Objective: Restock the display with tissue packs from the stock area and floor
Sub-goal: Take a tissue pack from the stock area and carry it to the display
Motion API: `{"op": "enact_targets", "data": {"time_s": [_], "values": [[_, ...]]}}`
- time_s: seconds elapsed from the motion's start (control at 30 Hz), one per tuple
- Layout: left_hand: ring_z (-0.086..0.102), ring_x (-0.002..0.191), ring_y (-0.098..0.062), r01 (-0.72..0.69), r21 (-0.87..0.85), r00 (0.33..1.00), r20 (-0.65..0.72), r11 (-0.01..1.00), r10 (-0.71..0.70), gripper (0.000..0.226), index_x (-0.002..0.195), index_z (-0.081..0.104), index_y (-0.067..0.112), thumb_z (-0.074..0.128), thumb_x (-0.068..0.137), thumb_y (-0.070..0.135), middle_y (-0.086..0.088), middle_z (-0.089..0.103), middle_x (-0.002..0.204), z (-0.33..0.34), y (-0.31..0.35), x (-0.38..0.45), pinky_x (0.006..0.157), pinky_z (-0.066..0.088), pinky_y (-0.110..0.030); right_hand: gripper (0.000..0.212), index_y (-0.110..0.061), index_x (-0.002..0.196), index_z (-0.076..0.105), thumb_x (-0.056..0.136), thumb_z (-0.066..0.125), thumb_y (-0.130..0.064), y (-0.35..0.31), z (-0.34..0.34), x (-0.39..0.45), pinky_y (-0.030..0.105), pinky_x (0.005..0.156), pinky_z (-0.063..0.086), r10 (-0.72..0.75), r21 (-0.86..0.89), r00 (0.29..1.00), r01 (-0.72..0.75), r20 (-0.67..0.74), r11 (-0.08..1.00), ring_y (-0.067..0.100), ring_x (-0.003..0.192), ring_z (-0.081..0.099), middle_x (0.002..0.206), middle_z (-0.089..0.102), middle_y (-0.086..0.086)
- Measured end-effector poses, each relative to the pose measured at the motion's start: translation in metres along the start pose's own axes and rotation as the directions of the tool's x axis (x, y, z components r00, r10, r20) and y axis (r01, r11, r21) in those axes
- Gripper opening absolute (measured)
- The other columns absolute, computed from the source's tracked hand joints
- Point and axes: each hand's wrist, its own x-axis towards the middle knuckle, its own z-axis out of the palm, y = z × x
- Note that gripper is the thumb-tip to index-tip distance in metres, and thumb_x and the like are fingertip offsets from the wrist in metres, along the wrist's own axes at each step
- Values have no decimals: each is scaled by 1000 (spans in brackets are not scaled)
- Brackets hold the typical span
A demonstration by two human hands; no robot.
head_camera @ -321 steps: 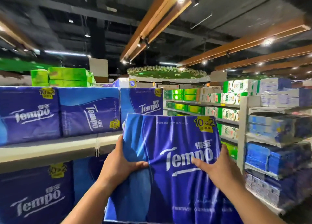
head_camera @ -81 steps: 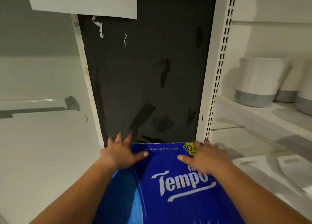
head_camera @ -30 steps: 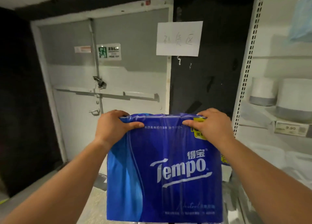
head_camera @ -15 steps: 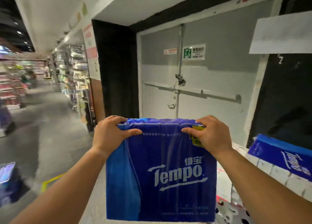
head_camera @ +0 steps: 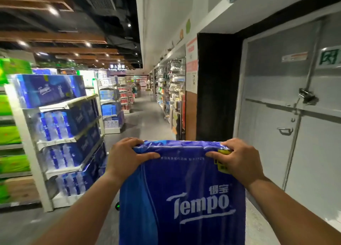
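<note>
I hold a large blue Tempo tissue pack (head_camera: 182, 195) upright in front of me, filling the view from the centre down to 6 o'clock. My left hand (head_camera: 125, 157) grips its top left corner, fingers (head_camera: 129, 142) curled over the upper edge and the thumb pressed along the front. My right hand (head_camera: 239, 160) grips the top right corner the same way, fingers clamped over the edge, thumb lying on the front, partly covering a yellow sticker (head_camera: 222, 160) on the wrapper. Both forearms reach in from the bottom corners. White lettering with the brand name sits low on the face of the pack.

At 9 o'clock stands a white display shelf (head_camera: 25, 134) with several tiers, each loaded with more blue tissue packs (head_camera: 48, 91) of the same brand, some turned on their sides. Green packs (head_camera: 11, 134) fill the shelving at the far left edge. My pack is well apart from that display, in the open aisle.

At 12 o'clock a grey floor (head_camera: 145, 119) runs away down a shop aisle, lined with further stocked shelves on both sides; the far goods are too small to tell. Wooden ceiling beams (head_camera: 55, 38) with small spotlights cross the upper left.

At 3 o'clock is a grey double door (head_camera: 276, 106) with a horizontal push bar, a small handle and a green exit sign (head_camera: 330, 57). Just left of the door a black wall panel (head_camera: 215, 88) stands between it and the aisle shelving.
</note>
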Motion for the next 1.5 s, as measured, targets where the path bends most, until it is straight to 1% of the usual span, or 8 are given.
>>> {"op": "enact_targets", "data": {"time_s": [0.23,0.37,0.5,0.63,0.83,1.0,1.27,1.5], "values": [[64,87,-5,66,101,995,-83,993,-57,93,106,79,25,59,50,97,11,73,102,-35,-52,8,79,47,-19,65,-22,98,74,72,65,-80,-32,66,33,22,67,52,-71,111,997,68,23,991,9,80,65,93,68,-9],[62,84,-2,81,126,993,-99,989,-69,101,106,78,26,51,47,104,13,72,101,-32,-68,22,75,42,-13,77,-24,97,73,67,55,-93,-28,91,54,25,68,57,-86,153,995,78,42,985,7,79,66,91,68,-12],[62,82,0,71,153,992,-110,986,-54,87,103,79,26,63,52,94,14,72,97,-15,-75,47,72,38,-6,74,-25,96,72,66,57,-91,-8,112,78,20,67,54,-90,182,995,82,37,980,4,78,66,91,68,-14],[62,81,1,63,179,995,-91,982,-47,73,102,79,25,74,56,81,17,69,95,20,-82,83,71,41,-6,71,-25,94,72,67,58,-89,26,133,113,15,66,50,-99,199,994,89,38,976,3,78,66,90,68,-15],[66,80,-2,61,162,989,-142,985,-38,82,97,80,27,63,52,93,15,73,94,83,-87,158,72,51,-17,75,-24,91,74,66,56,-92,84,153,193,9,62,44,-125,181,992,119,24,976,0,73,64,88,67,-15],[68,80,-8,22,205,976,-217,978,23,77,93,82,23,67,53,87,10,76,95,137,-94,224,80,55,-25,71,-24,91,72,68,59,-90,138,181,265,21,64,54,-163,181,987,159,8,971,5,75,65,87,68,-12],[68,83,-10,100,236,967,-253,967,-39,82,93,82,21,66,49,89,8,77,96,203,-156,313,83,55,-27,53,-22,88,74,70,73,-72,186,273,358,13,61,40,-199,192,980,190,28,963,-5,72,58,83,61,-19],[69,87,-11,142,229,961,-264,963,-78,85,94,82,22,65,47,91,9,76,98,259,-247,412,86,56,-31,68,-25,88,76,69,61,-89,225,404,458,34,64,57,-167,192,985,155,50,969,9,76,63,87,67,-12]]}}
